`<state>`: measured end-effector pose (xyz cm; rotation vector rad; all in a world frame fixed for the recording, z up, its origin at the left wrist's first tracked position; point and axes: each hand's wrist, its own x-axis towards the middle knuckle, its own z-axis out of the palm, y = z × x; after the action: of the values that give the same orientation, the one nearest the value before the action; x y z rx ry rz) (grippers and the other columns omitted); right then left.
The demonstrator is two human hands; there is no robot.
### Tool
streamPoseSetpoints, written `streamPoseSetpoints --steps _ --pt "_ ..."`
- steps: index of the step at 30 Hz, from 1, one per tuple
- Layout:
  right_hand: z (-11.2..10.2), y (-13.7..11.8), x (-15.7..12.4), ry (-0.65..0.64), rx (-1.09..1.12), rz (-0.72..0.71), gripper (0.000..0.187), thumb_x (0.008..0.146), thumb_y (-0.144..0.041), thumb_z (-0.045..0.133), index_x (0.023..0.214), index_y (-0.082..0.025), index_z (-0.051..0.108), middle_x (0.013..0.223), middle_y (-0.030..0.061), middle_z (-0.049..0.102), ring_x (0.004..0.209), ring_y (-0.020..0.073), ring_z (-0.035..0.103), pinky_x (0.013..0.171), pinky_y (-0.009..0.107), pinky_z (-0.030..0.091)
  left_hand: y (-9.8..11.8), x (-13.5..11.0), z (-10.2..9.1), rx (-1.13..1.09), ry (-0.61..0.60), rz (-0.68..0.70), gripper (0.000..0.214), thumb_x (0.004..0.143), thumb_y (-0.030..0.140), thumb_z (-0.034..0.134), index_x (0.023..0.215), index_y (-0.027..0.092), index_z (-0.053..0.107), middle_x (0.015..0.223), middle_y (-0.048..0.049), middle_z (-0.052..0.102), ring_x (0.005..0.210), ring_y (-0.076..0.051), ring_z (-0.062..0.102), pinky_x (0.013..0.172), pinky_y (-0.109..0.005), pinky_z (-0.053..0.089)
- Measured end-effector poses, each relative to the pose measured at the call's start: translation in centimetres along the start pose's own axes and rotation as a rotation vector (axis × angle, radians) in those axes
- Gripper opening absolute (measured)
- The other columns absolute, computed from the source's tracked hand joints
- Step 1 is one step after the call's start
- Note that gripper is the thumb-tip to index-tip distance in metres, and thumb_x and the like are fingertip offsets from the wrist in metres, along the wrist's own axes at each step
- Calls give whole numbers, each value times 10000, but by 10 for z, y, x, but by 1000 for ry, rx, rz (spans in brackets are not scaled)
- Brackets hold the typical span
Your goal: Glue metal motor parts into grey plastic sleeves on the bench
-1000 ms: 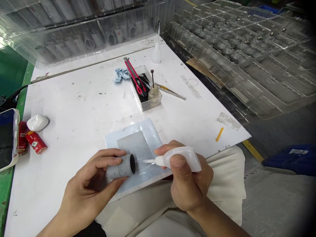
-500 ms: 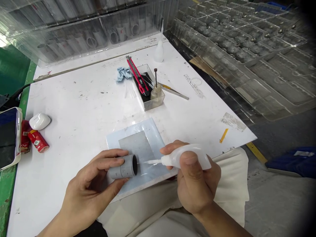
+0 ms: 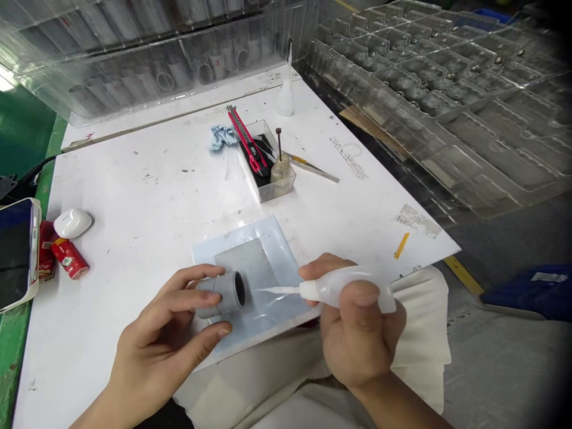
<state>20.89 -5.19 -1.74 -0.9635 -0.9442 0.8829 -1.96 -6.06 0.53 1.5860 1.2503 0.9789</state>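
Observation:
My left hand (image 3: 167, 333) grips a short grey plastic tube (image 3: 222, 293), its dark open end turned to the right. My right hand (image 3: 357, 339) is wrapped round a translucent squeeze bottle (image 3: 346, 289) with a long thin nozzle. The nozzle tip points at the tube's mouth and stops a little short of it. Both are held just above a pale blue pad (image 3: 254, 277) with a grey square on it, at the near edge of the white table (image 3: 147, 196).
A clear box (image 3: 272, 161) with a red utility knife and a small brush jar stands mid-table, tweezers beside it. A second squeeze bottle (image 3: 285, 95) and blue cloth lie farther back. Phone, white case and red items sit at left. Clear plastic trays (image 3: 438, 101) fill the right.
The bottle has pulled back to the right, so its nozzle tip has left the tube's mouth. The tube has tilted up slightly in my left hand.

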Motion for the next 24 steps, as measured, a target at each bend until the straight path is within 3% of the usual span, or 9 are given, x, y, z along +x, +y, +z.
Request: streamPoseSetpoints --steps 3,8,16,24 --pt "0 4 -4 -18 -64 -62 222 1044 -331 620 1059 -256 828 872 66 770 703 223 675 532 378 475 3 1 2 -27 8 -18 251 979 95 725 1056 330 771 1294 -47 764 1291 -266 665 800 -283 614" --pt "4 6 -5 -31 -150 -146 165 995 -304 682 1086 -257 812 921 64 785 825 255 699 561 375 503 6 0 4 -56 32 -86 111 986 238 774 1032 338 787 1285 -57 771 1243 -267 679 736 -267 591" --pt "7 4 -1 -57 -190 -143 169 1002 -343 675 1069 -259 804 900 64 784 783 253 687 571 390 516 -1 0 -2 -8 -33 -22 261 970 106 734 1071 344 770 1313 -41 754 1247 -265 686 625 -233 558" --pt "6 3 0 -60 -151 -103 160 1005 -315 676 1029 -234 812 861 45 776 749 212 678 582 359 506 -1 1 -4 -5 -70 -3 328 964 51 714 1100 347 751 1318 -26 748 1287 -238 660 789 -252 603"
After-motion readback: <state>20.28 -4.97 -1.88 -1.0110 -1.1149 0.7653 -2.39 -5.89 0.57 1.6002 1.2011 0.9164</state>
